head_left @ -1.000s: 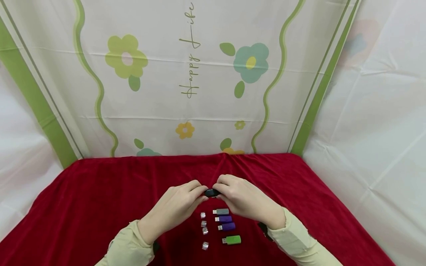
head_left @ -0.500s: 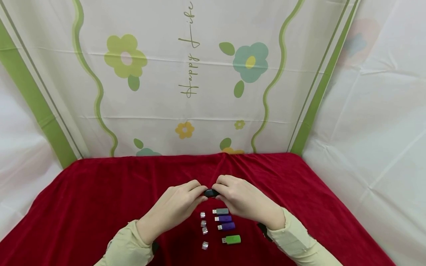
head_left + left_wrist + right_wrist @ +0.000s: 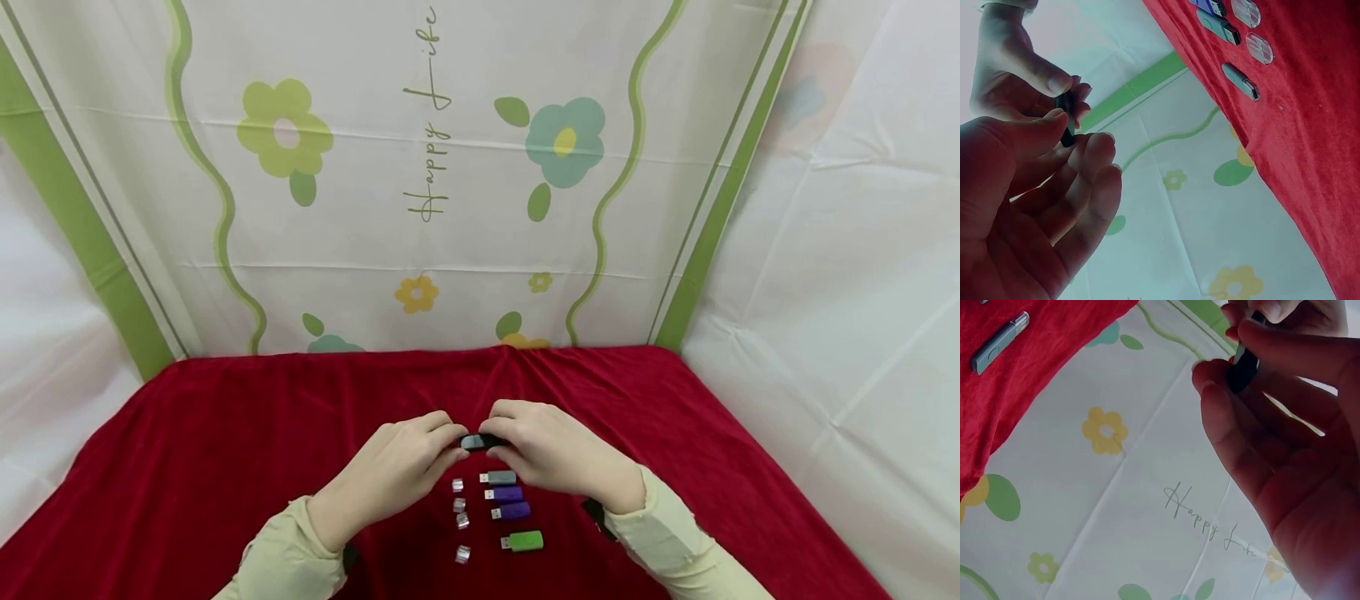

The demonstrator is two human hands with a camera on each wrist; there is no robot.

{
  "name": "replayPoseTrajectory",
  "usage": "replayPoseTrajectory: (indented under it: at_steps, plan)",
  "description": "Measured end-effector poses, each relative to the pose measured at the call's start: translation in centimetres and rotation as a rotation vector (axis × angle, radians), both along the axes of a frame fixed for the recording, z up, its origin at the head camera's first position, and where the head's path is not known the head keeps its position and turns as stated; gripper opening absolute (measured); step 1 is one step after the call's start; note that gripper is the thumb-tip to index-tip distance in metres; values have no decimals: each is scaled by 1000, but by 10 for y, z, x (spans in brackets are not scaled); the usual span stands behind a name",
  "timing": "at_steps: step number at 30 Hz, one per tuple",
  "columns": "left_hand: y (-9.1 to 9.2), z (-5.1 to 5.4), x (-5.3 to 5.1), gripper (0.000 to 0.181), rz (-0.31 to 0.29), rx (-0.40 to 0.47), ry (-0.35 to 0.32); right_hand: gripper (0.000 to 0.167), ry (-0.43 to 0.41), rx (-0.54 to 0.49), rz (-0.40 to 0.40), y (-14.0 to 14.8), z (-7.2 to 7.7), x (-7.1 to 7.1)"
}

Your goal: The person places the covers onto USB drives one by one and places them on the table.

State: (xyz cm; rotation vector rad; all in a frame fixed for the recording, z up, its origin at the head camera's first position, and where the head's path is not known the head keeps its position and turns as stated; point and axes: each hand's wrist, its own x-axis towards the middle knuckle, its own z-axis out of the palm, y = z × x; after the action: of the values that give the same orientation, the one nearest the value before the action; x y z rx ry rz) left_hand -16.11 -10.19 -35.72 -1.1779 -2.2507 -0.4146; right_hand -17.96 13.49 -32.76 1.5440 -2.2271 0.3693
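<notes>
black stick [image 3: 480, 442]: slightly lower in head view, more of it showing between the fingertips | its lighter grey face: now visible, just beside left hand [image 3: 397, 465] | right hand [image 3: 555, 448]: slightly lower

The head view showed four USB sticks on the one red cloth [image 3: 247, 442]: a grey stick [image 3: 500, 477], two purple sticks [image 3: 510, 510] and a green stick [image 3: 528, 541]. The left wrist view gave two grey ones (the head view had shown just one), so the cloth bore at least five sticks. Loose clear caps [image 3: 462, 554] numbered four. There was one black piece [image 3: 1244, 372], and two hands, a left hand [image 3: 397, 462] and a right hand [image 3: 558, 446], with two sleeves [image 3: 288, 554]. The back wall [image 3: 360, 221] carried four whole flowers [image 3: 285, 132], two partly hidden ones, five leaves [image 3: 539, 202], two wavy lines [image 3: 227, 204] and two words [image 3: 430, 171].
</notes>
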Motion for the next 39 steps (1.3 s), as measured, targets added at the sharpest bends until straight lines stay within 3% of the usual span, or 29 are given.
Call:
replayPoseTrajectory:
  at_steps: [7,17,30,39]
  plan:
    - [-1,1,0,14,18,-2,-25,22,-48,-1,-11,5,2,-4]
    - [-1,5,1,15,41,4,-27,19,-18,-12,-53,6,5,-4]
    - [-1,1,1,16,86,-5,-51,18,-38,-7,-63,7,1,-9]
    - [-3,0,3,22,172,-93,-143,12,-130,103,-184,9,-14,-25]
